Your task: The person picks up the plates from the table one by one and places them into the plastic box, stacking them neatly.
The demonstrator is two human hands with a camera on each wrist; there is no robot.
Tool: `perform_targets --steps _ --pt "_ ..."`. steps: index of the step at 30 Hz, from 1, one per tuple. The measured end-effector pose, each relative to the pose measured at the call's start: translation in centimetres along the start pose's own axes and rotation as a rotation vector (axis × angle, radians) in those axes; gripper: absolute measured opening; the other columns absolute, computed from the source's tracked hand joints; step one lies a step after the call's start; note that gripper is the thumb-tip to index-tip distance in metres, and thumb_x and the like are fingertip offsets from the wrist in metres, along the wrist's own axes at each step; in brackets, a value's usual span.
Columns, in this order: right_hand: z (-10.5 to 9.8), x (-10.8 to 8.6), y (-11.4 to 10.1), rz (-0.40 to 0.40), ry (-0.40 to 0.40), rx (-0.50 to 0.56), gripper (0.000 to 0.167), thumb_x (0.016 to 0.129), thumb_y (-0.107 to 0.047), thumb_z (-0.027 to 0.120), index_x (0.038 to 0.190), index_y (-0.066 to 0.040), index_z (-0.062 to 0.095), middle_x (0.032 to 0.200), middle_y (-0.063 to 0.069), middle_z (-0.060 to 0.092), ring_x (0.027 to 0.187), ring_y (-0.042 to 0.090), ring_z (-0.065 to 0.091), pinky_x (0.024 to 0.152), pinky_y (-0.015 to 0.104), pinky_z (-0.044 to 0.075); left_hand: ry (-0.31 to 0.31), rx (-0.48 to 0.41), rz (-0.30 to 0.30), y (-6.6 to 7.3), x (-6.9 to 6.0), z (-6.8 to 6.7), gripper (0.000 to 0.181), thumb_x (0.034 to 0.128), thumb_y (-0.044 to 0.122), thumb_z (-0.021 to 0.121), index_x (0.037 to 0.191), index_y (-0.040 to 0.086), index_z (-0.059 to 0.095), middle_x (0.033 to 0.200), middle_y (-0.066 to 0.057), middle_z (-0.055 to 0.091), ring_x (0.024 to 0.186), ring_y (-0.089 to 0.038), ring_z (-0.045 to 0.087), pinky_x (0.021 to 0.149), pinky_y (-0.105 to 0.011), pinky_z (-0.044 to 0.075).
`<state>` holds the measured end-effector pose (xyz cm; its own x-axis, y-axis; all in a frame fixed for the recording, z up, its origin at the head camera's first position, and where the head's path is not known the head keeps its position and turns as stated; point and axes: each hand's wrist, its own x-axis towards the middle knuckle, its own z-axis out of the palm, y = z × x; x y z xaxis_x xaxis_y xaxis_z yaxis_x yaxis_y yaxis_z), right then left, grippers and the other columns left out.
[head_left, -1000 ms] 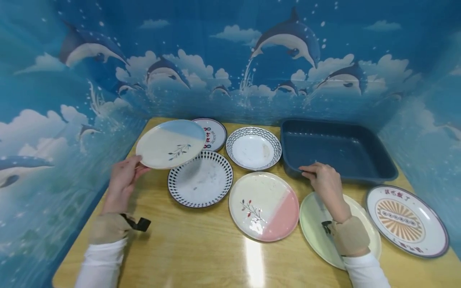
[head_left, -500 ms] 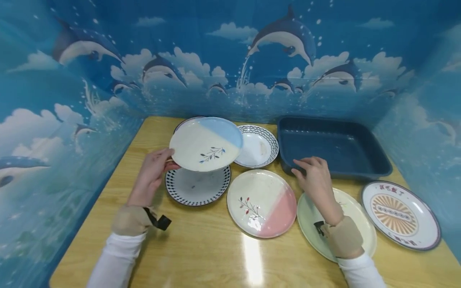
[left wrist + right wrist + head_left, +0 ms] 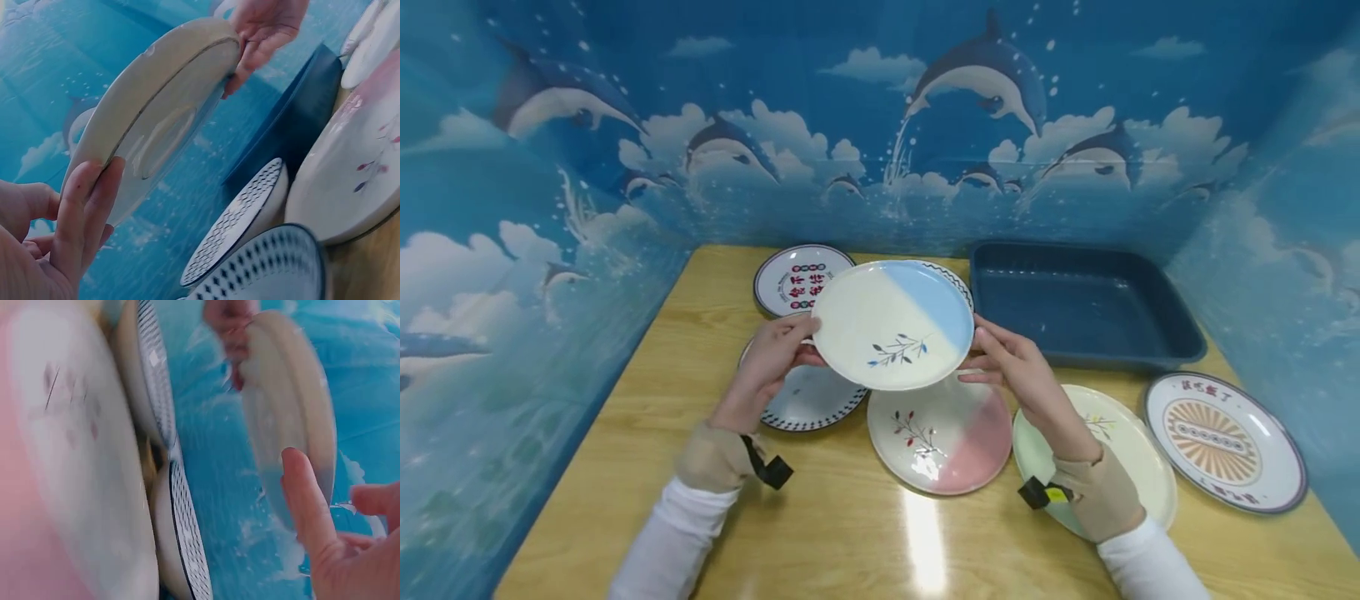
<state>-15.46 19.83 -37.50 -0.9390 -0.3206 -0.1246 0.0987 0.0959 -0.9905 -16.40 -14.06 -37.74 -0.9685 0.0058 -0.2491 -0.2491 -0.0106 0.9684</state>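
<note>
My left hand (image 3: 781, 350) pinches the left rim of a cream-and-blue plate (image 3: 887, 325) with a leaf sprig, holding it above the table. In the left wrist view, its fingers (image 3: 87, 206) lie under the plate's base, which has a raised foot ring. My right hand (image 3: 1015, 367) is at the opposite rim, fingers extended along its underside. In the right wrist view, its thumb (image 3: 372, 500) stands apart from the rim. Beneath are a pink-and-cream plate (image 3: 940, 450) and a diamond-rimmed dish (image 3: 812, 404). The wavy-rimmed dish (image 3: 951, 275) is mostly hidden behind the held plate.
A dark blue basin (image 3: 1082, 304) stands at the back right. A green-and-cream plate (image 3: 1138, 467) lies partly under my right forearm, beside a sunburst-patterned plate (image 3: 1225, 442). A plate with red lettering (image 3: 801, 275) sits back left. A dolphin-print backdrop (image 3: 880, 125) borders the wooden table (image 3: 850, 533).
My left hand has carried the cream-and-blue plate rightward from the table's left side to the middle. My right hand has left the basin's front rim and come to the plate's right edge.
</note>
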Motion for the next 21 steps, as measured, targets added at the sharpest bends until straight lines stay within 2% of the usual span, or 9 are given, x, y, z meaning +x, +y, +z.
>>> perform_targets --steps 4,7,14,21 --pt "-0.1 -0.4 0.4 0.047 -0.034 0.126 0.060 0.109 -0.016 0.047 0.159 0.004 0.021 0.108 0.003 0.072 0.089 0.012 0.074 0.084 0.032 0.062 -0.068 0.046 0.009 -0.5 -0.1 0.6 0.041 0.1068 0.019 0.053 0.141 -0.002 0.055 0.096 -0.010 0.071 0.069 -0.010 0.070 0.072 -0.023 0.062" --pt "-0.2 -0.8 0.9 0.056 -0.042 0.126 0.058 0.108 -0.007 0.044 0.157 0.010 0.018 0.102 0.000 0.072 0.086 0.010 0.074 0.082 0.030 0.063 -0.136 0.066 0.029 -0.8 -0.1 0.7 0.042 0.1067 0.018 0.052 0.143 -0.003 0.053 0.101 -0.014 0.071 0.069 -0.010 0.071 0.072 -0.024 0.063" --pt "-0.7 -1.5 1.8 0.089 -0.028 0.138 0.059 0.107 -0.003 0.042 0.158 0.010 0.015 0.105 0.006 0.071 0.088 0.012 0.074 0.082 0.030 0.063 -0.268 0.093 0.034 -0.8 -0.1 1.1 0.043 0.1077 0.018 0.051 0.144 -0.006 0.051 0.099 -0.014 0.072 0.070 -0.012 0.073 0.074 -0.029 0.063" --pt "-1.3 -1.7 1.8 0.093 0.020 0.095 0.058 0.107 -0.005 0.043 0.158 0.008 0.018 0.112 0.010 0.069 0.087 0.011 0.074 0.080 0.031 0.063 -0.331 0.154 0.072 -0.8 0.2 1.9 0.041 0.1078 0.014 0.050 0.141 -0.008 0.052 0.092 -0.013 0.073 0.067 -0.011 0.072 0.074 -0.031 0.064"
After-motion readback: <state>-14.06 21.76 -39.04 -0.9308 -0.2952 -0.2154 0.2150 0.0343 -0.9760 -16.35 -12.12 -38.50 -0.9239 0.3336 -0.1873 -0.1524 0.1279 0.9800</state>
